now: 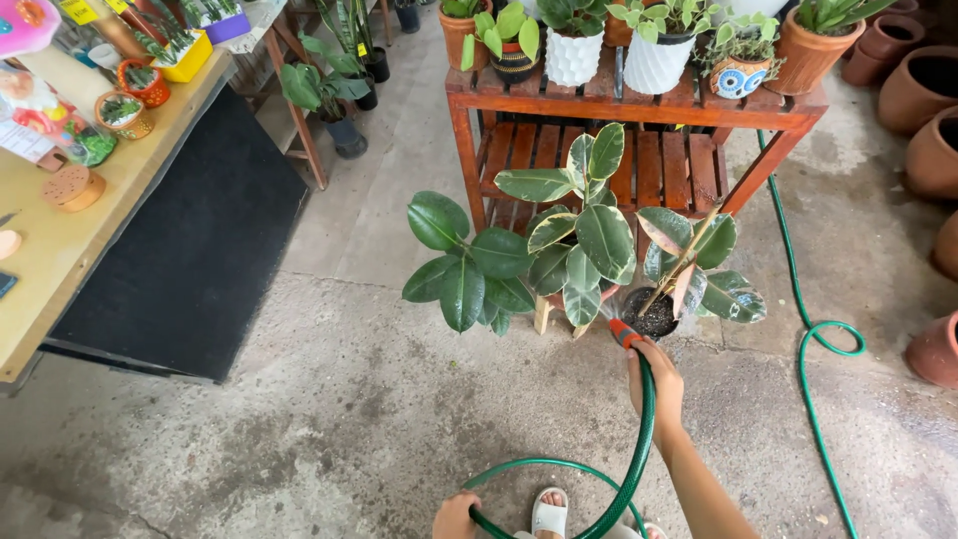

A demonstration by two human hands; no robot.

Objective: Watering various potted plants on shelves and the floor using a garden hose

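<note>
Watering potted plants with a green hose in front of a red wooden shelf.

Left of the shelf (pixel 639 105) stands a yellow table (pixel 60 260) above a black mat (pixel 190 250). Below the shelf, the left hand (pixel 456 516) is closed around a loop of the hose (pixel 639 439). The right hand (pixel 659 384) is wrapped around the hose just behind its orange nozzle (pixel 624 332), aimed at the small black pot (pixel 654 317) before the shelf. That pot's soil looks dark and wet; whether the big leafy plant (pixel 529 255) beside it has been watered cannot be told.
</note>
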